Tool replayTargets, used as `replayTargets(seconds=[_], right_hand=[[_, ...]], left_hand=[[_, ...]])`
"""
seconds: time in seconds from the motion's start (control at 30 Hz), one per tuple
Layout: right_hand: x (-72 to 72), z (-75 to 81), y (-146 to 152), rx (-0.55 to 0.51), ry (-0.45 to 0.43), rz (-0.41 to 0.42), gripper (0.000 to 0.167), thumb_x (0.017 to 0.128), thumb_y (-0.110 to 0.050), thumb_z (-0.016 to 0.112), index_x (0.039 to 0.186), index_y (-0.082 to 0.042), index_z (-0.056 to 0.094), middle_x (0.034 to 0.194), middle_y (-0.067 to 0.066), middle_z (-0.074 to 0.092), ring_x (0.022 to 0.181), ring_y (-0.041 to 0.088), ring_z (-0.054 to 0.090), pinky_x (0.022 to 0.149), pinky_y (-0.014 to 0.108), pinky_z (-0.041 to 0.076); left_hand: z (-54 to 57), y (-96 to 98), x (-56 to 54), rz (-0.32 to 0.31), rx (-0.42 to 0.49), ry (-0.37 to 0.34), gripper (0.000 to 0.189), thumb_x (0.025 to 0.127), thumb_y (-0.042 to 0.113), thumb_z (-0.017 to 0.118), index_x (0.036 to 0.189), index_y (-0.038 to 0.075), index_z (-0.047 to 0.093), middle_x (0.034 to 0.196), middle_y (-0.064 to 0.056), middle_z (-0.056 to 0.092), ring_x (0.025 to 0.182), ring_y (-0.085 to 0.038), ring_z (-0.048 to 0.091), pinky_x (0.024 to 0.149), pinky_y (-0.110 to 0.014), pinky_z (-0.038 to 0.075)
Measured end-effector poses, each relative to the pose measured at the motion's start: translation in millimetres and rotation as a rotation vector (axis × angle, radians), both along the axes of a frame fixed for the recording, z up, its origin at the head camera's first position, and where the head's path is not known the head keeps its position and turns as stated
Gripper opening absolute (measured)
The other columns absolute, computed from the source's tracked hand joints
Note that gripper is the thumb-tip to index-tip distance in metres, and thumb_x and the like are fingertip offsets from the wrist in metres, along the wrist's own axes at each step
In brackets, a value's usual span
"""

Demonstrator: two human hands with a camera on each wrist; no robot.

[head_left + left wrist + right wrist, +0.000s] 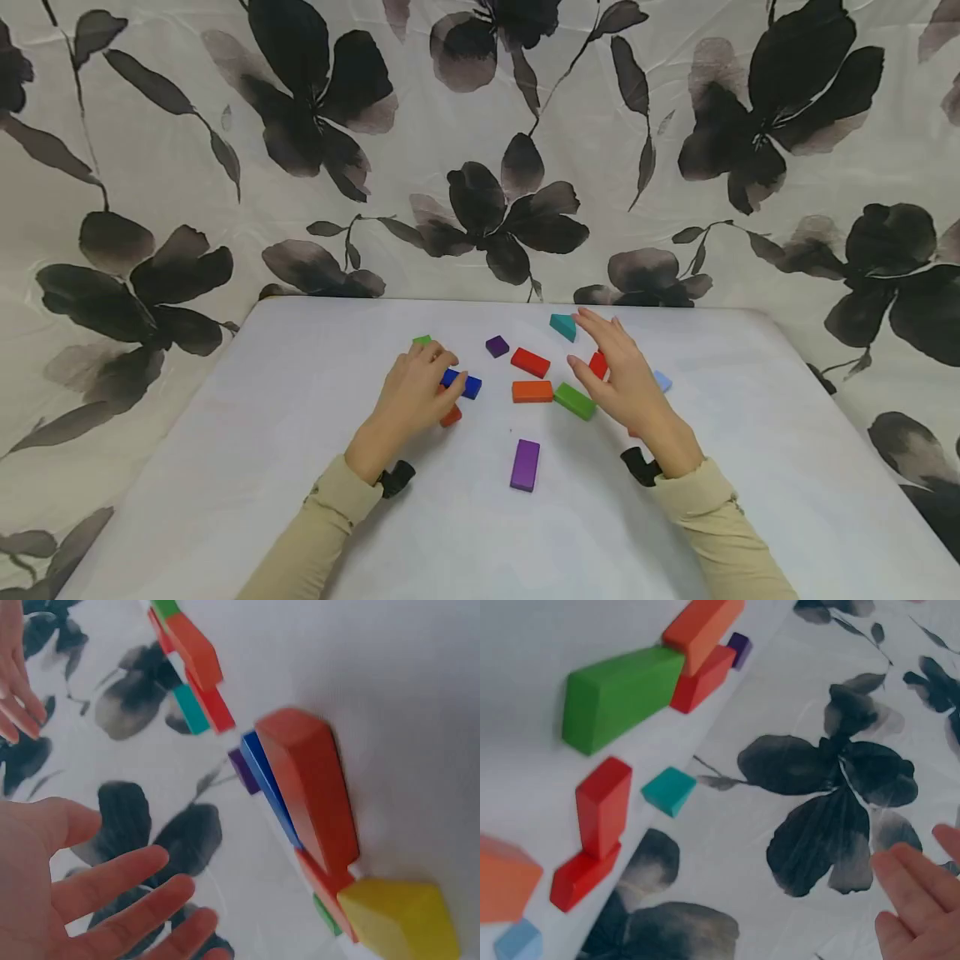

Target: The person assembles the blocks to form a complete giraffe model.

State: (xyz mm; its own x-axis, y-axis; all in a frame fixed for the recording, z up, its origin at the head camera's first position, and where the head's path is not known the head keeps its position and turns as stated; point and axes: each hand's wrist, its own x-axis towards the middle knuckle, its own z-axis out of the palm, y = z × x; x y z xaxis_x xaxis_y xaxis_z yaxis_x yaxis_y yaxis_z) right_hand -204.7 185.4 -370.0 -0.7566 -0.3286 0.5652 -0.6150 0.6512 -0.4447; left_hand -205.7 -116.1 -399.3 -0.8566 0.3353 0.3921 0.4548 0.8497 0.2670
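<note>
Currently we note the left hand [415, 393] hovering palm-down with fingers loosely spread and holding nothing; the wrist view confirms an empty, open palm. Its fingertips sit just over a flat blue rectangular wooden block [462, 382], with an orange-red wooden block [451, 415] peeking out beneath the hand and a small green wooden block [422, 340] just beyond the knuckles.

The right hand [621, 375] is likewise empty, fingers extended and parted. It hangs above a red wooden block [597, 364], near a green rectangular wooden block [574, 401] and a teal wedge-shaped wooden block [563, 326]; a pale blue block [662, 382] shows at its far side.

Farther out lie a red flat block [530, 362], an orange block [532, 391], a small purple cube [497, 346] and a long purple block [525, 465] on the white table [750, 467].

Risk, in our judgement: the pieces are crowded, so a lowering hand may nudge neighbours, and smooth blocks could slide on the slick surface.
</note>
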Motion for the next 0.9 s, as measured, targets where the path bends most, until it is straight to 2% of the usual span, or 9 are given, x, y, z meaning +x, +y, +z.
replayTargets(seconds=[0.13, 0.23, 0.37, 0.5, 0.7, 0.8, 0.9], right_hand=[[8.2, -1.6, 3, -0.036, -0.005, 0.061, 0.055, 0.089, -0.008, 0.07, 0.141, -0.002, 0.051, 0.145, 0.014, 0.05, 0.135, 0.032, 0.045, 0.115, 0.052, 0.023], [14.0, -6.4, 3, -0.054, -0.034, 0.113, 0.053, 0.09, -0.007, 0.07, 0.14, -0.003, 0.053, 0.142, 0.013, 0.053, 0.134, 0.03, 0.047, 0.113, 0.052, 0.027], [22.0, -15.3, -2, -0.047, -0.109, 0.212, 0.051, 0.091, -0.008, 0.069, 0.139, -0.007, 0.054, 0.141, 0.01, 0.055, 0.134, 0.028, 0.048, 0.11, 0.054, 0.033], [32.9, -26.7, -10, 0.035, -0.222, 0.334, 0.048, 0.093, -0.008, 0.065, 0.14, -0.011, 0.054, 0.142, 0.007, 0.055, 0.134, 0.027, 0.047, 0.106, 0.055, 0.037], [44.2, -37.1, -14, 0.207, -0.43, 0.493, 0.048, 0.092, -0.001, 0.061, 0.138, -0.011, 0.056, 0.147, 0.006, 0.049, 0.137, 0.023, 0.043, 0.107, 0.045, 0.039], [46.3, -41.1, -16, 0.253, -0.512, 0.547, 0.049, 0.091, 0.004, 0.058, 0.138, -0.011, 0.057, 0.148, 0.006, 0.048, 0.138, 0.023, 0.041, 0.109, 0.042, 0.037], [47.2, -45.8, -17, 0.302, -0.561, 0.559, 0.05, 0.09, 0.006, 0.058, 0.136, -0.014, 0.06, 0.149, 0.005, 0.048, 0.139, 0.023, 0.041, 0.11, 0.042, 0.037]], left_hand=[[-4.9, -1.1, 5.8, -0.081, 0.021, -0.089, 0.021, 0.09, 0.022, 0.068, 0.102, 0.004, 0.071, 0.102, -0.009, 0.062, 0.096, -0.027, 0.055, 0.08, -0.042, 0.049], [-7.8, -5.5, 8.6, -0.182, 0.021, -0.116, 0.018, 0.088, 0.016, 0.071, 0.102, 0.004, 0.071, 0.101, -0.009, 0.063, 0.093, -0.025, 0.057, 0.081, -0.042, 0.049], [-14.3, -13.6, 10.6, -0.28, -0.053, -0.146, 0.02, 0.088, 0.012, 0.073, 0.107, 0.006, 0.072, 0.109, -0.01, 0.064, 0.103, -0.027, 0.057, 0.089, -0.048, 0.047], [-23.0, -21.7, 12.6, -0.333, -0.144, -0.136, 0.023, 0.086, 0.005, 0.074, 0.109, 0.007, 0.072, 0.113, -0.01, 0.063, 0.11, -0.031, 0.056, 0.09, -0.051, 0.047], [-27.6, -25.2, 15.1, -0.368, -0.17, -0.086, 0.027, 0.084, -0.002, 0.075, 0.109, 0.009, 0.072, 0.111, -0.008, 0.062, 0.11, -0.029, 0.055, 0.088, -0.047, 0.049], [-28.0, -24.7, 16.1, -0.371, -0.169, -0.097, 0.027, 0.084, -0.003, 0.074, 0.108, 0.009, 0.073, 0.111, -0.008, 0.061, 0.109, -0.027, 0.055, 0.088, -0.045, 0.049], [-28.0, -22.5, 18.2, -0.386, -0.152, -0.109, 0.025, 0.084, -0.004, 0.074, 0.106, 0.008, 0.074, 0.107, -0.008, 0.06, 0.105, -0.026, 0.055, 0.087, -0.043, 0.05]])
